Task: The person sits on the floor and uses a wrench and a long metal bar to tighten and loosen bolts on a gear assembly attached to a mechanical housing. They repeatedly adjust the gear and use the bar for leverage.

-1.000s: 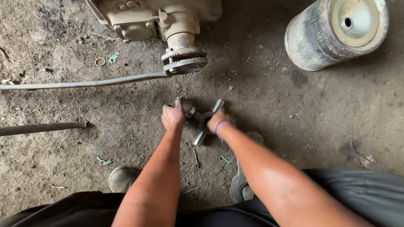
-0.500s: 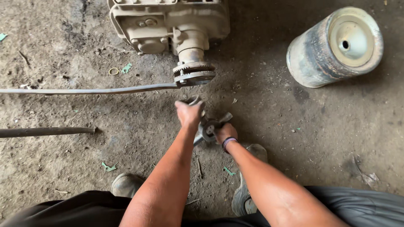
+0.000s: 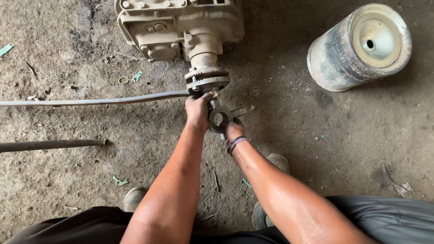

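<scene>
Dark, greasy cross-shaped metal joint (image 3: 220, 118) w/ a round ring in the middle and stubby arms sticking out, held just below the flanged shaft (image 3: 207, 79) of the beige gearbox (image 3: 181, 25) on the dirt floor (image 3: 339, 144). Left hand (image 3: 197, 110) is clenched round its upper-left side, knuckles right up against the flange. Right hand (image 3: 233, 131) grips the lower part, I think; fingers mostly hidden. Grey cylindrical drum (image 3: 359, 45) lies on its side, well apart to the right; its contents can't be seen.

both bare arms stretched forward, left hand (image 3: 198, 110) and right hand (image 3: 233, 131) curled shut, close together.
</scene>
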